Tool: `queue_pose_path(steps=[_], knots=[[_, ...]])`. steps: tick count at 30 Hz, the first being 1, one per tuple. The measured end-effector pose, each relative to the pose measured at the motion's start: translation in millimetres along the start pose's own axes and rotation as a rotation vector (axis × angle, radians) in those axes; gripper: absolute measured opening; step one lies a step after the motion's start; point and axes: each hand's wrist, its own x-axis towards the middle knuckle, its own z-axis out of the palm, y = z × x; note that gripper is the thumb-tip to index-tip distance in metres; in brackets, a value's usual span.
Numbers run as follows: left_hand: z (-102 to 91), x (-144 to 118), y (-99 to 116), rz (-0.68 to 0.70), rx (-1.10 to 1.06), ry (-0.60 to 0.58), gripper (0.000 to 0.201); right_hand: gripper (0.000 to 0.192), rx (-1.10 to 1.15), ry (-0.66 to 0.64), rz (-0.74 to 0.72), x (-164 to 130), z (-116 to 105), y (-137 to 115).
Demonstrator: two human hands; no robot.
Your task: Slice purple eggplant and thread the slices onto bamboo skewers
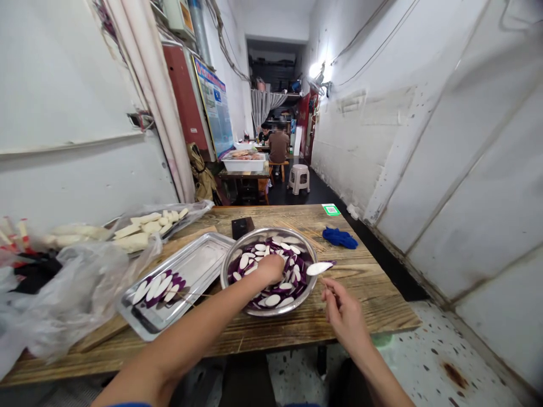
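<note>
Eggplant slices (271, 270) sit in steel bowl (237, 257) mid-table. L hand (270, 268) dips in, curled; can't tell if it grips one. R hand (344, 310) pinches skewer w/ slice (319, 268) on tip. My call: feed slices flat, centred on skewer, keep tip off fingers. Tray (203, 265) sits left of bowl.

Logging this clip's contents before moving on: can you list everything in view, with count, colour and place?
wooden table: one, brown, centre
metal bowl: one, silver, holds purple-and-white slices
metal tray: one, silver, left of bowl, skewered slices at its near end
plastic bags: clear, far left
blue cloth: one, table's right edge
stool: one, white, corridor
left hand: in the bowl, on slices
right hand: holds a skewer with one slice
</note>
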Motion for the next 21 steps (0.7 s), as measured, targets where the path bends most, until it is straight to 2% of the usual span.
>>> queue_pose_path(steps=[4,6,9,11,12,14,17,19,21], knots=[[-7.3,1,-10,0.034,-0.095,0.019,0.009,0.032,-0.049,-0.068,-0.021,-8,-4,-1],[-10.1,1,-18,-0.021,-0.339,0.066,0.007,0.033,-0.105,-0.121,-0.030,-12,-6,-4],[-7.5,2,-24,-0.196,-0.895,0.046,0.014,0.034,-0.188,-0.196,-0.044,-18,-5,-10],[-5.2,1,-27,-0.251,-1.082,0.009,0.017,0.034,-0.227,-0.240,-0.053,-20,-3,-15],[-4.9,1,-28,-0.255,-1.106,0.018,0.017,0.034,-0.243,-0.263,-0.057,-21,-1,-17],[-6.1,0,-29,-0.208,-1.017,0.121,0.017,0.035,-0.271,-0.293,-0.054,-20,0,-20],[-8.5,-4,-28,-0.028,-0.663,0.254,0.023,0.036,-0.287,-0.289,-0.032,-18,-2,-20],[-7.2,-8,-25,0.100,-0.417,0.217,0.026,0.037,-0.302,-0.261,-0.008,-16,-5,-17],[-3.7,-13,-20,0.184,-0.206,0.124,0.027,0.037,-0.319,-0.244,0.015,-15,-8,-13]])
